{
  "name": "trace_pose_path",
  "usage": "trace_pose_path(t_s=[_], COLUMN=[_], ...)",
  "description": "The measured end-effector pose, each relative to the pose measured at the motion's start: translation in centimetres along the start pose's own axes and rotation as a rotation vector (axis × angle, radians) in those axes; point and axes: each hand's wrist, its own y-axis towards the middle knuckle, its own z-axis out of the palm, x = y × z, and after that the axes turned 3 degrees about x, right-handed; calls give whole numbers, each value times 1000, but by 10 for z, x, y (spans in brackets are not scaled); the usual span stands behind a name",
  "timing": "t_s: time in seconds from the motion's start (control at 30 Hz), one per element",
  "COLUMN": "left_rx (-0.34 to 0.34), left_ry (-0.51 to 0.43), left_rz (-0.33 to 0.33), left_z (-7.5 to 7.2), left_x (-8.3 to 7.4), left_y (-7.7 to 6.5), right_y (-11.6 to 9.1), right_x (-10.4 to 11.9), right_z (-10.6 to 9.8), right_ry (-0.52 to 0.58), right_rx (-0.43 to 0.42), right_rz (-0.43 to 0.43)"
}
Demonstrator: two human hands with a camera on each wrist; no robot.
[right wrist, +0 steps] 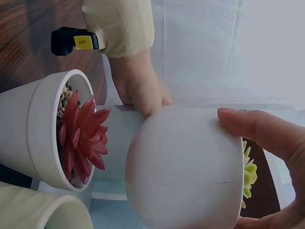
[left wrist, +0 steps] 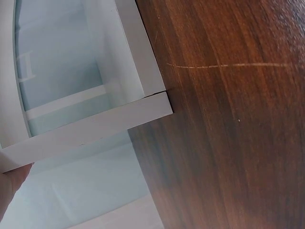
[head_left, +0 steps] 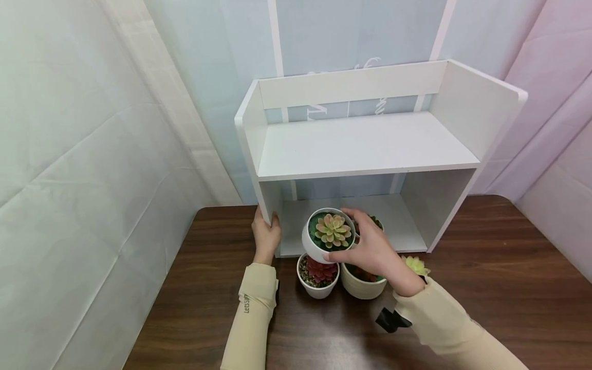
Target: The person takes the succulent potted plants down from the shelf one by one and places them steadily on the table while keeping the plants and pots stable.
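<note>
My right hand (head_left: 372, 249) grips a round white pot by its rim, thumb on the near side and fingers at the far side. A green-and-pink succulent (head_left: 333, 230) grows in this pot, which is held up at the front of the lower compartment of a white shelf (head_left: 365, 146). In the right wrist view the pot's smooth wall (right wrist: 186, 167) faces the camera. My left hand (head_left: 266, 236) holds the shelf's left side panel near its lower front edge, thumb on the inner side. The left wrist view shows only a sliver of that hand (left wrist: 12, 188) beside the panel.
On the brown table (head_left: 185, 308) before the shelf stand a white pot with a red succulent (head_left: 319, 272) and a cream ribbed pot (head_left: 363, 288). Another potted plant (head_left: 376, 222) is partly hidden behind my right hand. A yellow-green succulent (head_left: 416, 265) shows beside my right wrist.
</note>
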Motion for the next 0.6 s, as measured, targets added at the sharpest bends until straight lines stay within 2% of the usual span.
trace_pose_path(t_s=[0.27,0.6], left_rx=[6,18], left_ry=[1,-14], left_rz=[11,20], left_z=[-1,0], left_x=[0,0], left_y=[0,-1], right_y=[-12,-30], right_x=[-1,-5], right_z=[-3,-10], right_ry=[-23,46], right_rx=[2,36], right_rz=[-29,-66])
